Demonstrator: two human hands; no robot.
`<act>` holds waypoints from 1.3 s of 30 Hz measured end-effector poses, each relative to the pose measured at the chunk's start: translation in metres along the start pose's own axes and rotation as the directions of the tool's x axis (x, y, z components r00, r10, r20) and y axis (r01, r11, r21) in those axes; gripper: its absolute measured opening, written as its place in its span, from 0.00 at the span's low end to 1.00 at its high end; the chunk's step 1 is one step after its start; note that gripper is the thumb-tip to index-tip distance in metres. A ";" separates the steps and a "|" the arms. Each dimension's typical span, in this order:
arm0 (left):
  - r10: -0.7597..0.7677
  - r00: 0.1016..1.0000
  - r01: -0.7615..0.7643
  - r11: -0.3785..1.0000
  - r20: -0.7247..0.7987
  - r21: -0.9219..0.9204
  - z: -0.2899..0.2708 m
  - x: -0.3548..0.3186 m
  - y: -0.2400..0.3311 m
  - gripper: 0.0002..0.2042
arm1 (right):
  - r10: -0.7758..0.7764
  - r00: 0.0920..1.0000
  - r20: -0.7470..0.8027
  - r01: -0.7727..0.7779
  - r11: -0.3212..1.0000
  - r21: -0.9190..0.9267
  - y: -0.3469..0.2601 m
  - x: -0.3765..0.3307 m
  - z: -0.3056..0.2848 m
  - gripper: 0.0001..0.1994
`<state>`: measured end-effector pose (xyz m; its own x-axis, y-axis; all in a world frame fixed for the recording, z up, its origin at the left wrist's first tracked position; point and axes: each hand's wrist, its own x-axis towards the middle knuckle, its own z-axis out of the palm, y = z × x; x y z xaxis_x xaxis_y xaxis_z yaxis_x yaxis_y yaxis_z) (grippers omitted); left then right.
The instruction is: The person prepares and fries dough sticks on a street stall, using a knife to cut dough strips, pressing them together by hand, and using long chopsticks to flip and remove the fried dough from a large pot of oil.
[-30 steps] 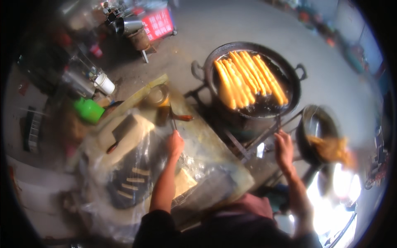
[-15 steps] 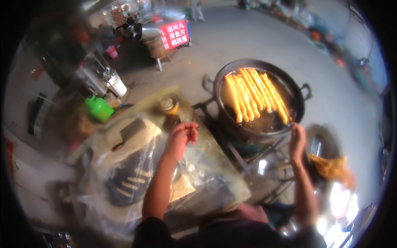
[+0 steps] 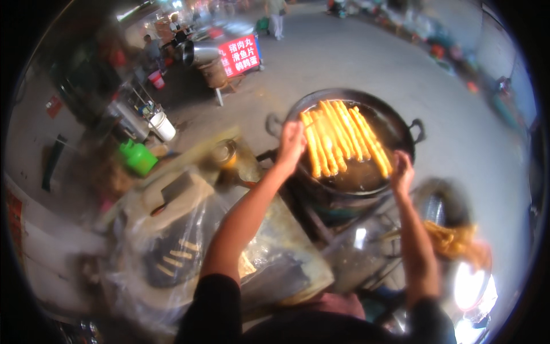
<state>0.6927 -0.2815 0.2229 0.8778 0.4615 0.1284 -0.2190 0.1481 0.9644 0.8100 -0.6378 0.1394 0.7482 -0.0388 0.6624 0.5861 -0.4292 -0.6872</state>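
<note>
Dough sticks are lying in the far wok, where the left hand is now arriving from over the table, flanking them opposite the right hand, each grip curling, its hold impossible to tell.

Beyond the far corner of the tabletop, a red, four-sided sign with a blue right edge carries three rows of bold white characters, large enough to read; those nearest its left edge show only in part, beside a brown drum. The sign seems fixed to a stall. Any marks on the orange-red sheet far left of the tabletop are too blurred to read.
</note>
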 end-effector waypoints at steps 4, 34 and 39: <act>0.269 0.940 -0.201 0.934 -0.210 0.295 0.010 0.033 -0.081 0.14 | 0.060 0.998 -0.017 -0.059 0.997 0.055 0.015 -0.002 -0.005 0.07; 0.410 0.912 -0.343 0.743 0.013 0.574 -0.010 0.008 -0.145 0.10 | 0.342 0.937 0.073 -0.345 0.938 0.025 -0.018 -0.016 -0.036 0.07; 0.332 0.943 -0.313 0.834 0.041 0.454 -0.005 -0.040 -0.127 0.08 | 0.058 0.958 0.282 -0.028 0.994 -0.109 -0.031 -0.010 -0.030 0.05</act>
<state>0.6834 -0.3141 0.0936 0.7723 0.4481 0.4504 -0.2640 -0.4184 0.8690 0.7750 -0.6506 0.1632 0.8380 0.1928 0.5105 0.5278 -0.5238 -0.6686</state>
